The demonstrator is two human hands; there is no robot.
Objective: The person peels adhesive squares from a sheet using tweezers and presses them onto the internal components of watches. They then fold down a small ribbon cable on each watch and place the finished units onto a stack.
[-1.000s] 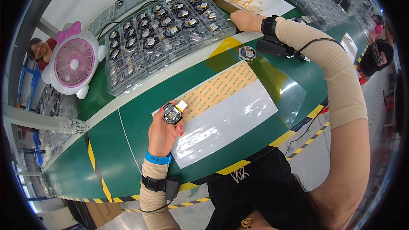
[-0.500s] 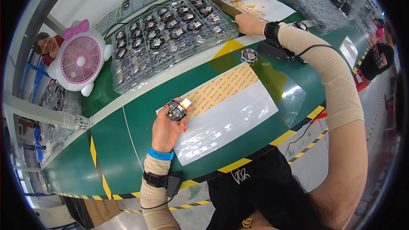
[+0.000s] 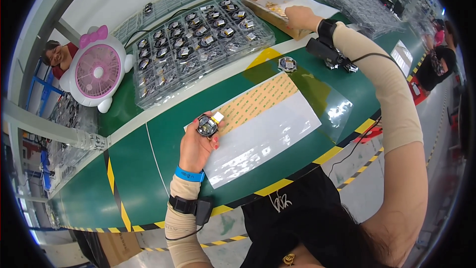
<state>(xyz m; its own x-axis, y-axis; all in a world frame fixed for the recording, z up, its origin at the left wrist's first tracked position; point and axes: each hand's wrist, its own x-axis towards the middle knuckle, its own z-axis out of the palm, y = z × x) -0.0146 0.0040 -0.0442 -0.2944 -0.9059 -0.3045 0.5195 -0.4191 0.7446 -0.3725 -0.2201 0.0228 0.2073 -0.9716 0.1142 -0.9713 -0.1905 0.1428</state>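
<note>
My left hand [image 3: 195, 148] is closed around a round watch module [image 3: 207, 125] with its circuitry exposed and a small white-and-yellow piece sticking out at one side. It is held over the left edge of a white sheet [image 3: 263, 136] that has a strip of tan printed adhesive backing [image 3: 260, 101]. My right hand [image 3: 301, 18] reaches over the near wall of a cardboard box [image 3: 271, 14] holding small yellowish pieces [image 3: 275, 9]. Its fingers are curled and the fingertips are hidden, so anything in them cannot be made out.
A clear compartment tray [image 3: 198, 64] with several round modules stands at the back. Another module [image 3: 287, 64] lies beyond the sheet, and more parts [image 3: 349, 67] lie below my right wrist. A pink-and-white fan [image 3: 98, 72] stands left; stacked clear trays [image 3: 354, 7] stand far right. Other people are in the background.
My right hand has moved from the box's near corner up and right, over its wall. The left hand still holds the module, and the view has shifted slightly.
</note>
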